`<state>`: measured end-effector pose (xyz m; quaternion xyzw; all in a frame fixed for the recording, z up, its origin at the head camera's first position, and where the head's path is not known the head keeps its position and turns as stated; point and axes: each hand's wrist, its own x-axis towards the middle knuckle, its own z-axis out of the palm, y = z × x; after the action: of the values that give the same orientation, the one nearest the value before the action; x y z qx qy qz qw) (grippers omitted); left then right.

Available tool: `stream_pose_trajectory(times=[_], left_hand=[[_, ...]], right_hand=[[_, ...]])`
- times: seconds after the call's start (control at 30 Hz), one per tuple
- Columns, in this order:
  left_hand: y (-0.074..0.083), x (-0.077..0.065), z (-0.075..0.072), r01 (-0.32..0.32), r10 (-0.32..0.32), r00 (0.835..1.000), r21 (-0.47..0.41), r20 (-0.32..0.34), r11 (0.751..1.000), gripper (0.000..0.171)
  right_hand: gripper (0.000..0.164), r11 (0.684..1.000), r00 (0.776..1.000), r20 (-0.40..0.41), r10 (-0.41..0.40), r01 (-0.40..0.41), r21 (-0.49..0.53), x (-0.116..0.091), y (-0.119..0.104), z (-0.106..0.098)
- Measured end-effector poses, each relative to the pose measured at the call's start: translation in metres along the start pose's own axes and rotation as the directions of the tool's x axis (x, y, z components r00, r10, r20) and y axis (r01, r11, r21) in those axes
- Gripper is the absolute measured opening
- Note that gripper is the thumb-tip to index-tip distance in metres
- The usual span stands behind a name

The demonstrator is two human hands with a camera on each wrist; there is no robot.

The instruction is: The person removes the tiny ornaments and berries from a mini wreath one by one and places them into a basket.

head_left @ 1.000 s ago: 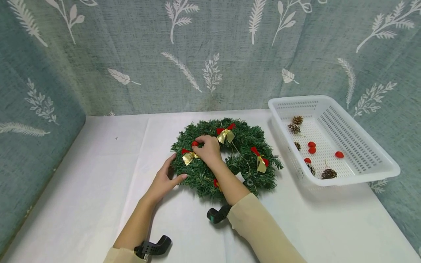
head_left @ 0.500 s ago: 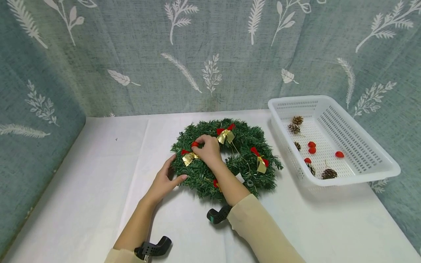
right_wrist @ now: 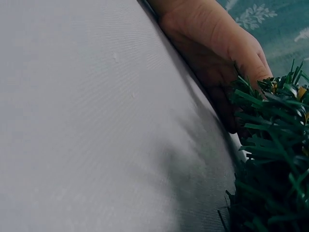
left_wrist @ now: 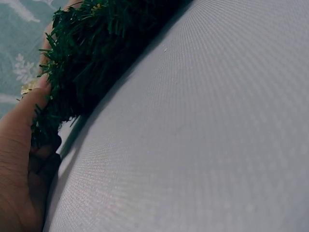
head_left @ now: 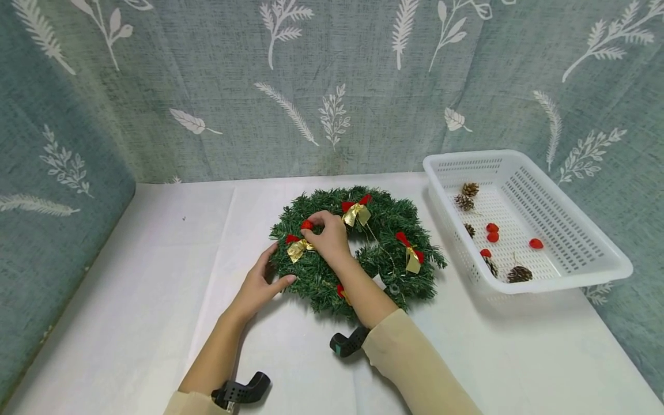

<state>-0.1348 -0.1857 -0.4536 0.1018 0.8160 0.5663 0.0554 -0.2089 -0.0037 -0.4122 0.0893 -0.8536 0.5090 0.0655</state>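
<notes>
A green Christmas wreath (head_left: 332, 202) lies on the white-covered table, carrying several red and gold bows (head_left: 357, 214). At its left edge my left hand (head_left: 257, 287) grips the greenery, thumb on top; the left wrist view shows curled fingers (left_wrist: 44, 147) low against the table side. My right hand (head_left: 331, 237) reaches over the ring from the front right. Thumb and index finger pinch a small red ball ornament (head_left: 307, 225) above the left bow (head_left: 299, 248). A thin beaded strand (head_left: 380, 246) and a white tag (head_left: 378, 281) show on the wreath's right part.
A white perforated plastic basket (head_left: 565, 283) stands to the right, with several pine cones (head_left: 519, 274) and several red ball ornaments (head_left: 536, 244) inside. A grey-green leaf-patterned curtain (head_left: 218, 150) borders the table behind and on both sides.
The right fingers have shifted slightly on the red ball, so more of it shows; the right forearm has moved a little to the right. The left hand and wreath stay in place.
</notes>
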Motion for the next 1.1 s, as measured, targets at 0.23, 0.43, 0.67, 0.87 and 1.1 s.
stream_pose_trajectory(times=[0.23,0.43,0.67,0.87,1.1], left_hand=[[-0.001,-0.002,0.0,-0.002,0.002,1.0,-0.006,0.0,1.0,0.084],[-0.002,-0.002,0.002,-0.015,0.015,1.0,-0.002,-0.005,1.0,0.083],[-0.004,0.0,0.0,-0.021,0.022,1.0,0.019,-0.01,1.0,0.083],[-0.002,0.0,-0.001,-0.007,0.007,1.0,0.006,-0.002,1.0,0.083],[-0.001,0.001,-0.001,-0.002,0.002,1.0,0.007,-0.006,1.0,0.084]], right_hand=[[0.028,0.999,0.999,-0.04,0.002,0.0,0.053,-0.003,0.0,-0.001],[0.03,0.997,1.0,-0.024,0.005,-0.003,0.072,-0.003,-0.001,-0.005],[0.029,0.997,1.0,0.008,0.007,-0.008,0.083,-0.005,-0.009,-0.013],[0.029,0.998,1.0,-0.001,-0.007,0.008,0.063,-0.007,-0.014,-0.02],[0.028,0.999,0.999,-0.044,-0.026,0.028,0.045,-0.011,-0.02,-0.028]])
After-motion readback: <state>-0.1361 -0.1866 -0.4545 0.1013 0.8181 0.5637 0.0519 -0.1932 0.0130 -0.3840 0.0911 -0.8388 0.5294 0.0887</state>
